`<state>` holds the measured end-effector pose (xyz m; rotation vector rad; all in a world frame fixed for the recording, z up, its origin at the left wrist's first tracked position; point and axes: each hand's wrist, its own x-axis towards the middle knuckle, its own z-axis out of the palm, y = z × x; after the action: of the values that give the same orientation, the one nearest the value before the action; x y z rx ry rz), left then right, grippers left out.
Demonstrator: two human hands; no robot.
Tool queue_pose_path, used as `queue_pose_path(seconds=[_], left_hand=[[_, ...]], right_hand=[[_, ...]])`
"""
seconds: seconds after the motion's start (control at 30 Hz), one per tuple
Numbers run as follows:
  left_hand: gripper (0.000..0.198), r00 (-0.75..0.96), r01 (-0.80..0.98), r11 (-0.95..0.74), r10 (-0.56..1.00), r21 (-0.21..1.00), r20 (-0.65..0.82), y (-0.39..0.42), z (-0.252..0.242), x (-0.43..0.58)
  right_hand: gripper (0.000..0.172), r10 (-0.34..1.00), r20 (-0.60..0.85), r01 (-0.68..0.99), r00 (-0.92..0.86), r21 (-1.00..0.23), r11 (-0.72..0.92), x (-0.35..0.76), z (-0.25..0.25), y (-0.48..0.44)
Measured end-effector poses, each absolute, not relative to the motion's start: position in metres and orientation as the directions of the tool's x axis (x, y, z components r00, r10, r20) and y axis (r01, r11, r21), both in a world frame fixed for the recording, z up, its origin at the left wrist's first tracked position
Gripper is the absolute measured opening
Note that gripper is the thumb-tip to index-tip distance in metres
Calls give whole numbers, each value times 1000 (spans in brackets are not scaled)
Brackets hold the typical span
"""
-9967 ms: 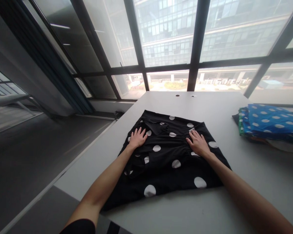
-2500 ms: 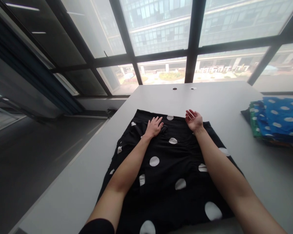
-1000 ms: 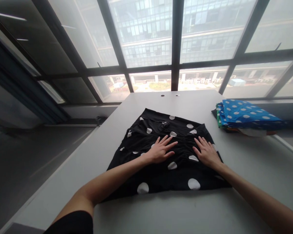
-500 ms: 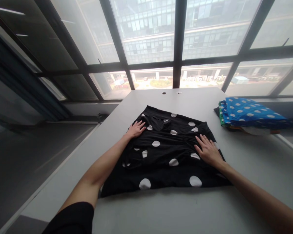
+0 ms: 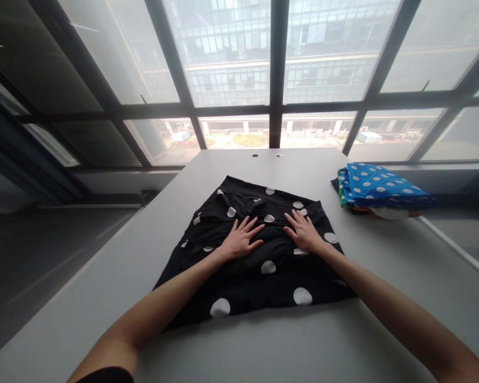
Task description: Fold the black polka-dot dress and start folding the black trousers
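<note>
A black garment with white polka dots [image 5: 259, 276] lies spread on the grey table [image 5: 311, 340] in front of me. My left hand [image 5: 241, 239] rests flat on its middle, fingers spread and open. My right hand [image 5: 303, 231] lies flat on the cloth just to the right, fingers also spread. Neither hand grips the fabric. The cloth is wrinkled and folded over near its far left corner.
A stack of folded clothes topped by a blue polka-dot piece [image 5: 379, 189] sits at the table's far right. Two small round holes [image 5: 266, 156] mark the table's far edge. Large windows stand behind; the floor drops away on the left.
My left hand has slid from the garment's far left edge back to its middle. My right hand has shifted a little left and farther up on the cloth.
</note>
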<state>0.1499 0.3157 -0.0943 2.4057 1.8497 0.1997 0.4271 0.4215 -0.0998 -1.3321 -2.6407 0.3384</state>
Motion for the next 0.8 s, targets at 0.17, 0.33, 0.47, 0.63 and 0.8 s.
queue_pose_path(seconds=[0.17, 0.33, 0.47, 0.63, 0.8], left_hand=[[65, 250, 959, -253, 968, 126, 39, 318, -103, 145], [65, 244, 962, -247, 969, 119, 43, 317, -101, 147], [65, 241, 961, -245, 970, 132, 44, 317, -100, 148], [65, 233, 960, -238, 971, 147, 53, 318, -102, 148], [65, 235, 961, -240, 971, 136, 53, 318, -104, 147]], right_hand=[[71, 820, 22, 797, -572, -221, 562, 444, -115, 451], [71, 914, 1, 895, -406, -203, 397, 482, -121, 481], [70, 940, 55, 911, -337, -233, 340, 487, -119, 493], [62, 877, 127, 848, -463, -223, 480, 453, -108, 501], [63, 874, 41, 843, -485, -243, 479, 437, -113, 512]])
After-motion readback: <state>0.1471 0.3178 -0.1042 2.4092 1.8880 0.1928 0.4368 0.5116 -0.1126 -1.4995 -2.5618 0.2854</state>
